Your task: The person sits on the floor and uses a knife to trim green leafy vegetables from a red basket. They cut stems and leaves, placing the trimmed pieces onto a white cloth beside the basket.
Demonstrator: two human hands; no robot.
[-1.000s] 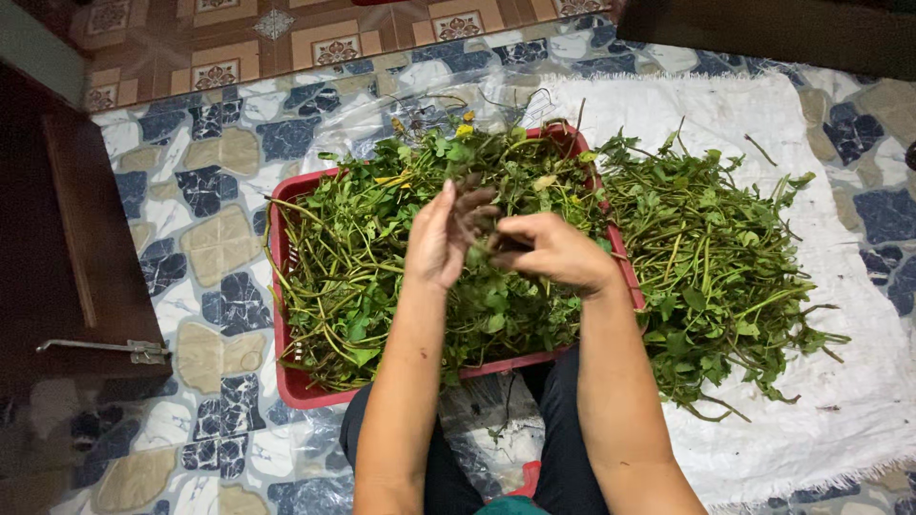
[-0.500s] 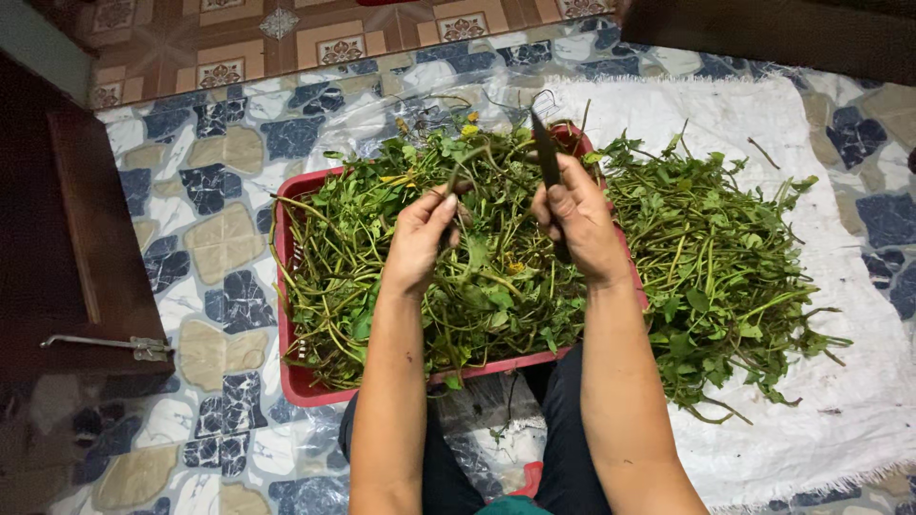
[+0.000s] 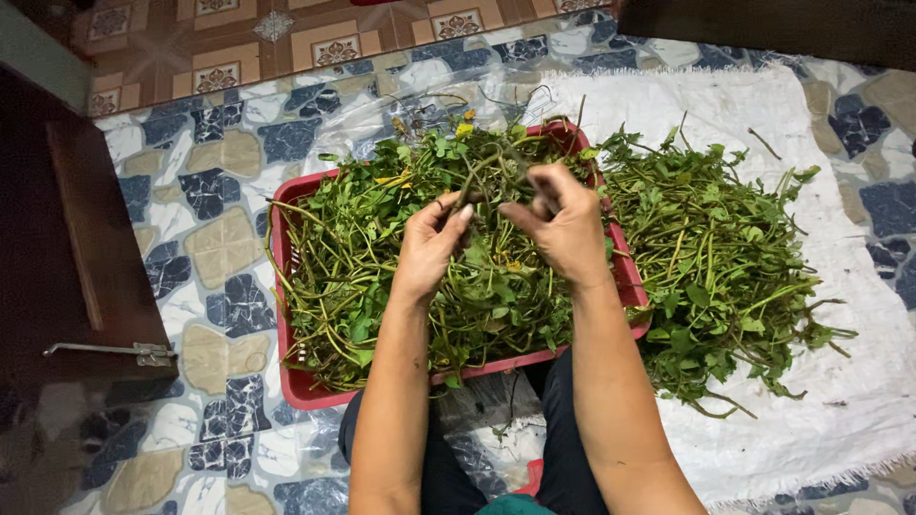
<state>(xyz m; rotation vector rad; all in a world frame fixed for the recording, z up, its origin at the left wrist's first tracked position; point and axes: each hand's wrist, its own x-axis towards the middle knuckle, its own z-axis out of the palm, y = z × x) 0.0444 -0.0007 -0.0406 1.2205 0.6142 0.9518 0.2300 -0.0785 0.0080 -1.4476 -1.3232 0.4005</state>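
Note:
A red plastic basket on the floor in front of me is heaped with green leafy vegetable stems. Over its middle, my left hand pinches a stem between thumb and fingers. My right hand is closed around the same bunch of stems just to the right, and the two hands nearly touch. Whether a small knife is in my right hand cannot be made out. A second pile of the same greens lies right of the basket on a white woven sack.
The floor has blue, beige and white stone-pattern tiles. A dark wooden door with a metal latch stands at the left. Clear plastic sheeting lies behind the basket. My knees are below the basket.
My hands were spread flat on the greens half a second ago, the right one with a dark blade sticking up. They have come together over the basket's middle, gripping a stem.

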